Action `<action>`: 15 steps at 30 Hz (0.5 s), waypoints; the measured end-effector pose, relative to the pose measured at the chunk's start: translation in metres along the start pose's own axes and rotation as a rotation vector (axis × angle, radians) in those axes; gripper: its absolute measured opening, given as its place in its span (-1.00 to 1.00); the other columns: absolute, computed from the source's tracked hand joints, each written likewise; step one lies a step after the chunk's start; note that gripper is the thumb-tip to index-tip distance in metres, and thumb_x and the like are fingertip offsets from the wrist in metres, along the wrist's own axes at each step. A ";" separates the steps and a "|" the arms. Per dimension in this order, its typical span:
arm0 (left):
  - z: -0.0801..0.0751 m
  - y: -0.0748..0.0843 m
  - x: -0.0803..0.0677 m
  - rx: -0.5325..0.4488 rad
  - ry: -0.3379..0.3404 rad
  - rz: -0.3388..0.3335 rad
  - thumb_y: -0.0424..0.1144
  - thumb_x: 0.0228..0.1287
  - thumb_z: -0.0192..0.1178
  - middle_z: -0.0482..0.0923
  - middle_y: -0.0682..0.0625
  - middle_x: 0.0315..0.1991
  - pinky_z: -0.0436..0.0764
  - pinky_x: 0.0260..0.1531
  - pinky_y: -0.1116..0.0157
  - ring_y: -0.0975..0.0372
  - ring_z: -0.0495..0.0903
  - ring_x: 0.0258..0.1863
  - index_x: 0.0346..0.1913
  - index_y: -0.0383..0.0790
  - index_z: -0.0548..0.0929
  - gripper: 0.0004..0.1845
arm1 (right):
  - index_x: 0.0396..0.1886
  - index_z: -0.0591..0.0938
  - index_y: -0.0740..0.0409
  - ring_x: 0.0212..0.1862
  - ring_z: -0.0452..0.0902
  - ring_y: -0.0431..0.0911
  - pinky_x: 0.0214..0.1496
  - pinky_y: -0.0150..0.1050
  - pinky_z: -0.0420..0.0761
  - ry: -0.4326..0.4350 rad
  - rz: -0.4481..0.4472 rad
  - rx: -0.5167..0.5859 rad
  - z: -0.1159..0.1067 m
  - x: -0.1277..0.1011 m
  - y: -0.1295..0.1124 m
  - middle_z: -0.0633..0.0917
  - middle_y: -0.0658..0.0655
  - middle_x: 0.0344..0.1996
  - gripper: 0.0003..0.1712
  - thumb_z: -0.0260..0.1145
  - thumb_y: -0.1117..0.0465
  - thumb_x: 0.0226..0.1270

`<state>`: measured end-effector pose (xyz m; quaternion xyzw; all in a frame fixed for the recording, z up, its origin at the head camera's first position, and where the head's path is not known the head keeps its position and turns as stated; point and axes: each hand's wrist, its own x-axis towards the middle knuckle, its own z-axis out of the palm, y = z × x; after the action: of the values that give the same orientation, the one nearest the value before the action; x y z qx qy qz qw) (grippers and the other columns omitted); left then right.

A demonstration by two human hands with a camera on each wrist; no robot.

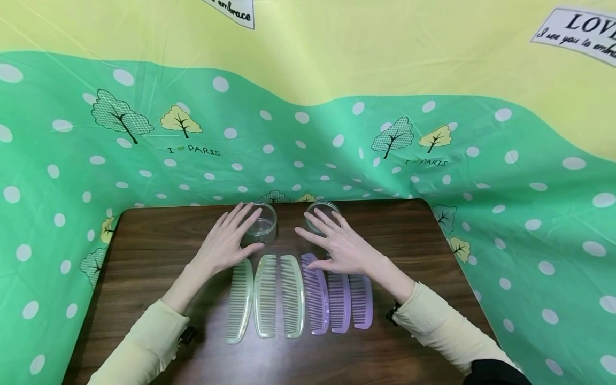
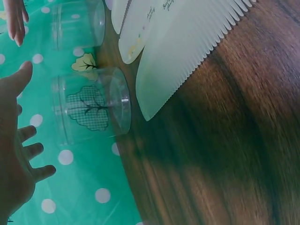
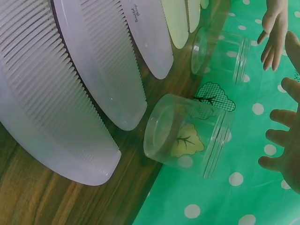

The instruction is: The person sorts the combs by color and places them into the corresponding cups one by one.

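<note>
Both hands' fingers (image 1: 239,215) spread open, hovering over two clear cups (image 1: 263,224).

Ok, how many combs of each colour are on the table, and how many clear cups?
Pale green combs: 3
Purple combs: 3
Clear plastic cups: 2
Total: 8 things on the wooden table.

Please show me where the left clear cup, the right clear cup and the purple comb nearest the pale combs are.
left clear cup (image 1: 263,227): head view, on its clear side wall.
right clear cup (image 3: 187,136): right wrist view, on its side wall.
innermost purple comb (image 1: 315,299): head view, middle of its teeth.
</note>
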<state>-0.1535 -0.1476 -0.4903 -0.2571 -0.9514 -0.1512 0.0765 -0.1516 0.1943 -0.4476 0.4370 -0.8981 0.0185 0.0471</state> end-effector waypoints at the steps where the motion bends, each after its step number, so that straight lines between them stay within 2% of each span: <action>1: 0.002 0.000 0.001 -0.005 0.000 -0.008 0.31 0.33 0.23 0.06 -0.11 0.66 0.19 0.53 -0.23 -0.08 0.07 0.65 0.67 0.10 0.04 -0.02 | 0.65 0.16 -0.30 0.65 0.05 0.24 0.53 0.38 0.19 0.000 0.000 0.003 0.001 0.000 0.000 0.13 0.21 0.66 0.05 0.23 -0.53 0.26; 12: 0.014 -0.002 0.011 -0.067 -0.015 -0.082 0.35 0.33 0.22 -0.02 -0.05 0.69 0.20 0.53 -0.23 -0.05 0.02 0.66 0.66 0.10 0.08 -0.03 | 0.66 0.14 -0.30 0.66 0.03 0.23 0.52 0.37 0.23 0.002 0.026 0.023 0.009 0.000 -0.004 0.12 0.20 0.66 0.03 0.19 -0.53 0.29; 15: 0.016 -0.002 0.013 -0.096 -0.009 -0.097 0.35 0.31 0.23 0.00 -0.07 0.69 0.20 0.53 -0.21 -0.06 0.04 0.66 0.67 0.10 0.03 0.01 | 0.66 0.12 -0.31 0.65 0.07 0.23 0.52 0.36 0.25 0.010 0.033 0.027 0.010 0.001 -0.005 0.15 0.21 0.65 0.04 0.19 -0.53 0.30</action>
<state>-0.1671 -0.1379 -0.5030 -0.2146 -0.9548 -0.1990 0.0523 -0.1489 0.1892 -0.4573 0.4227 -0.9045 0.0334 0.0453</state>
